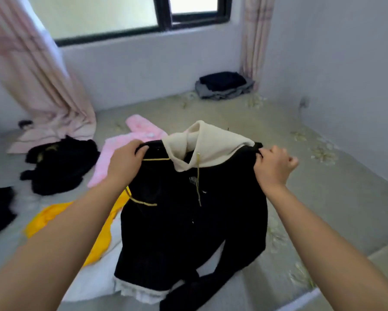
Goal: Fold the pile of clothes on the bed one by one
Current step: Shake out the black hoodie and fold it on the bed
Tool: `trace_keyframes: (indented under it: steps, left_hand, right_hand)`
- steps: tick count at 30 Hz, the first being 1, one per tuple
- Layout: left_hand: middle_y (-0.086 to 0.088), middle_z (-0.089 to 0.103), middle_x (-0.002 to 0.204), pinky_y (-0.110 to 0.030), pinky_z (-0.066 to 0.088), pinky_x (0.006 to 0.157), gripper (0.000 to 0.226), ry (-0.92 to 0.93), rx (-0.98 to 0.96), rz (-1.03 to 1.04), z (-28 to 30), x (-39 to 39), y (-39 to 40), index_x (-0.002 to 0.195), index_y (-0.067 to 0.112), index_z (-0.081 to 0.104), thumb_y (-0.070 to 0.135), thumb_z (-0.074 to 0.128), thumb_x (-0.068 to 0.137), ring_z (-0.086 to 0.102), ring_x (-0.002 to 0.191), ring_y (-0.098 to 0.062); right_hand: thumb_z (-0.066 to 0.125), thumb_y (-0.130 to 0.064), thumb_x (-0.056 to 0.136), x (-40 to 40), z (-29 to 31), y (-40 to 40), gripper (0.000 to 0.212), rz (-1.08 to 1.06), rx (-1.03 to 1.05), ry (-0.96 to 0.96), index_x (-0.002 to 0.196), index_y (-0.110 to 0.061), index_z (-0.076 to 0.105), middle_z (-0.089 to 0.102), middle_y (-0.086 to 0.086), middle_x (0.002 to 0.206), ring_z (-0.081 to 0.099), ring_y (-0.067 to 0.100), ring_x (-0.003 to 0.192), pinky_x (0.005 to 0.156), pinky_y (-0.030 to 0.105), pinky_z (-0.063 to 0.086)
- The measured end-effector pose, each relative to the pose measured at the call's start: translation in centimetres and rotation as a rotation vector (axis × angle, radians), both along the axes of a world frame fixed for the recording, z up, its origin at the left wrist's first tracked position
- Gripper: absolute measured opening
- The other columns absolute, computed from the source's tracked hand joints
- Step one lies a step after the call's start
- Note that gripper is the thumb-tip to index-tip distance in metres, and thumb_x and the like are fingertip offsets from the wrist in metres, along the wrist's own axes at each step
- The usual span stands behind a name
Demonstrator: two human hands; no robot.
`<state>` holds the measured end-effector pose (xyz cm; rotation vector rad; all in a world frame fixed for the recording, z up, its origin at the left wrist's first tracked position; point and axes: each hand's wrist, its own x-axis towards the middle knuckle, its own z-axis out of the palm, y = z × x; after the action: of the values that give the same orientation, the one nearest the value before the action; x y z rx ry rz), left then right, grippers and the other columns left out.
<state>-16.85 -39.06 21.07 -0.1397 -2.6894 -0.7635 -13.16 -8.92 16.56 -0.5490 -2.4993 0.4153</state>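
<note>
Above the bed [323, 194], in the head view, a black hoodie [188, 221] with a cream hood [208, 144] hangs by its shoulders. The left hand [123, 162] grips the left shoulder, fingers [141, 149] curled over the seam. The right hand [273, 164] pinches the other shoulder between thumb and fingertips, the rest of its fingers loosely curled.

The hem and one sleeve trail onto the mattress, over a white garment [94, 281] and a yellow one [53, 216]. Laid down here, the hoodie would likely land across them and drag them along, spoiling the fold. The right hand's pinch looks slight; if it slips, that shoulder would drop and the garment crumple. The yellowish drawstring [198, 180] and the loose hood could get trapped inside a fold and leave a lump. The trailing sleeve may twist under the body.

More unfolded clothes lie to the left: a pink piece [114, 153] and black ones [60, 162]. A folded stack [224, 85] sits at the far corner, well apart, dark item atop grey.

No box, basket or other container shows; everything rests on the bed itself.
</note>
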Motion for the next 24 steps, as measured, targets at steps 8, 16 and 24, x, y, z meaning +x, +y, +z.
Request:
trace_keyframes:
  steps: [8, 16, 24]
  left_hand:
    - [-0.025, 0.063, 0.103, -0.036, 0.038, 0.073, 0.019, 0.003, 0.01, 0.2, 10.5, 12.9, -20.3, 0.099, -0.003, 0.064, 0.009, 0.052, 0.09, 0.056, 0.097, -0.037]
    - [-0.024, 0.06, 0.108, -0.03, 0.032, 0.072, 0.026, 0.265, 0.27, 0.459, 14.3, 24.8, -27.7, 0.108, -0.003, 0.059, 0.006, 0.039, 0.094, 0.054, 0.099, -0.036]
    - [-0.029, 0.053, 0.112, -0.041, 0.036, 0.082, 0.028, 0.344, 0.282, 0.716, 16.6, 33.0, -26.4, 0.105, -0.01, 0.049, 0.012, 0.033, 0.097, 0.05, 0.104, -0.04]
  right_hand:
    - [0.053, -0.009, 0.086, 7.5, 12.5, -15.1, 0.018, 0.135, -0.034, 0.337, 0.085, -0.006, 0.07, 0.06, 0.016, 0.089, 0.05, 0.033, 0.09, 0.066, 0.031, 0.009]
    - [0.051, -0.009, 0.087, 14.7, 19.7, -22.7, 0.021, 0.2, -0.15, 0.442, 0.092, -0.004, 0.07, 0.061, 0.019, 0.097, 0.048, 0.035, 0.098, 0.074, 0.034, 0.013]
    - [0.047, -0.01, 0.089, 20.5, 19.7, -26.1, 0.022, 0.36, -0.178, 0.424, 0.094, -0.003, 0.068, 0.058, 0.018, 0.101, 0.044, 0.032, 0.101, 0.083, 0.035, 0.016]
